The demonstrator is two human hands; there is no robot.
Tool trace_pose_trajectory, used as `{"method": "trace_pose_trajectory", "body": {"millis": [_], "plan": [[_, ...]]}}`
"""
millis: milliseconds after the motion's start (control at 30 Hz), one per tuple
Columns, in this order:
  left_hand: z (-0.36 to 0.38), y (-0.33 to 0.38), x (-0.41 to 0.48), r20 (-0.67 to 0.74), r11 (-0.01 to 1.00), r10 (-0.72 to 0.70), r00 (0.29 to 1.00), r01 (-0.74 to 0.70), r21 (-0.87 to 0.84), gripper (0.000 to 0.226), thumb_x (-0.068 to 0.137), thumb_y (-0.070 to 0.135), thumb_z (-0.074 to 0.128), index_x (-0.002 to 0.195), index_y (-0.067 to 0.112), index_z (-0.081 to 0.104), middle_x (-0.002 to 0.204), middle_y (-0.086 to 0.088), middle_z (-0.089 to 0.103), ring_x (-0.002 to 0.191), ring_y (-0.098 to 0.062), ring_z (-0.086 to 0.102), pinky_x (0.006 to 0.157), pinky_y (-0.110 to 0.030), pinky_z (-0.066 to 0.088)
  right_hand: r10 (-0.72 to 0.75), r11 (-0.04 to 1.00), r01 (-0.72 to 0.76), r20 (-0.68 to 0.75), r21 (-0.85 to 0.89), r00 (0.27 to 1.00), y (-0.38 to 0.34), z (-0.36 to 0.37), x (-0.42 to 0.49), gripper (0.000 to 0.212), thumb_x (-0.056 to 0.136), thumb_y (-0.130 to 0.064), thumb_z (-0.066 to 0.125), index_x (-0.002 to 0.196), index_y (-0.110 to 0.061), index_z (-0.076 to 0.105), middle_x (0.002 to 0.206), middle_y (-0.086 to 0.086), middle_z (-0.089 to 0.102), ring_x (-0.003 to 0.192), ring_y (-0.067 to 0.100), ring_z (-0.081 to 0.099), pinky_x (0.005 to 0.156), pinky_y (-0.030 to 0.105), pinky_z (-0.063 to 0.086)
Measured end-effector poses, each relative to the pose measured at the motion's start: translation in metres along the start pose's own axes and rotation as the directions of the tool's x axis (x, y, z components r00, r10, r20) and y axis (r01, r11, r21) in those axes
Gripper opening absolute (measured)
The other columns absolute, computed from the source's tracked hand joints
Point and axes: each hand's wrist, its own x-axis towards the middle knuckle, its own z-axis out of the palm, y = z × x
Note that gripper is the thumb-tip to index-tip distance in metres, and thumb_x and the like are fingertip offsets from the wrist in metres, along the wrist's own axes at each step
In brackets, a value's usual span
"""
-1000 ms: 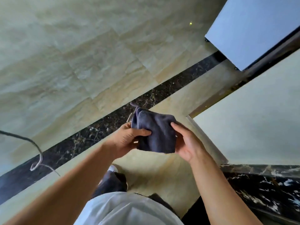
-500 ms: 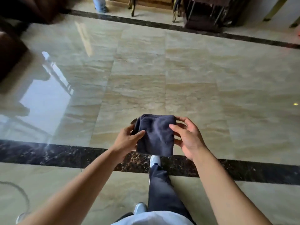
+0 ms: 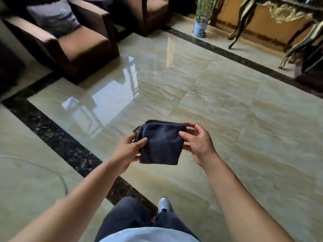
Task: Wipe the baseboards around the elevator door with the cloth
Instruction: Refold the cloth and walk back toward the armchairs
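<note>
A folded dark grey cloth hangs in front of me at chest height over the glossy marble floor. My left hand pinches its left edge, thumb on top. My right hand holds its right edge with fingers curled around the upper corner. No elevator door or baseboard shows in this view.
A brown armchair with a grey cushion stands at the upper left, a second one behind it. A small potted plant and an ornate gold-trimmed table line the far wall. A black marble strip crosses the beige floor. My shoe is below.
The view has swung away from the elevator frame and wall to the open lobby with armchairs. Both hands keep hold of the cloth in the same pose.
</note>
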Motion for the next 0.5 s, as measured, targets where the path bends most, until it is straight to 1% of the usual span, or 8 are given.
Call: {"method": "trace_pose_trajectory", "body": {"millis": [133,267,367,400,500], "plan": [[-0.035,0.038,0.055,-0.119,0.996,0.004,0.993,-0.014,-0.083,0.027,0.096,0.017,0.061,0.123,0.013,0.062,0.111,-0.01,0.074,0.088,-0.025,0.072,0.061,-0.032,0.057,0.033,0.998,-0.026,0.14,-0.057,0.99,-0.026,0.055,0.092,0.025,0.086,0.005,0.065,0.106,-0.011,0.065,0.096,0.006,0.072,0.072,0.018,0.068,0.056,0.033,0.056],[-0.079,0.062,0.135,-0.203,0.986,-0.042,0.978,0.008,-0.164,0.022,0.096,0.014,0.06,0.118,0.012,0.064,0.104,-0.009,0.074,0.08,-0.022,0.071,0.057,-0.03,0.056,0.094,0.989,-0.064,0.225,-0.136,0.97,-0.032,0.123,0.197,0.025,0.087,0.006,0.065,0.106,-0.011,0.066,0.096,0.006,0.072,0.071,0.018,0.068,0.054,0.032,0.055],[-0.113,0.093,0.208,-0.238,0.978,-0.022,0.971,-0.028,-0.205,0.022,0.096,0.011,0.059,0.118,0.013,0.064,0.101,-0.007,0.072,0.075,-0.019,0.069,0.053,-0.026,0.054,0.086,0.984,-0.042,0.255,-0.174,0.963,-0.045,0.171,0.275,0.025,0.088,0.006,0.063,0.108,-0.009,0.065,0.095,0.006,0.071,0.07,0.017,0.068,0.055,0.033,0.056],[-0.126,0.108,0.239,-0.239,0.976,-0.024,0.971,-0.029,-0.217,0.022,0.096,0.01,0.059,0.117,0.013,0.063,0.101,-0.007,0.072,0.075,-0.019,0.069,0.053,-0.025,0.054,0.087,0.98,-0.039,0.246,-0.195,0.965,-0.054,0.19,0.307,0.025,0.088,0.007,0.063,0.108,-0.008,0.065,0.096,0.007,0.071,0.071,0.017,0.067,0.055,0.033,0.056],[-0.154,0.16,0.308,-0.209,0.967,-0.038,0.977,-0.017,-0.255,0.021,0.095,0.009,0.06,0.115,0.014,0.064,0.103,-0.007,0.073,0.082,-0.022,0.069,0.055,-0.026,0.056,0.109,0.977,-0.067,0.206,-0.203,0.972,-0.088,0.234,0.384,0.025,0.088,0.007,0.063,0.109,-0.008,0.065,0.1,0.01,0.07,0.075,0.02,0.067,0.056,0.033,0.055]]}}
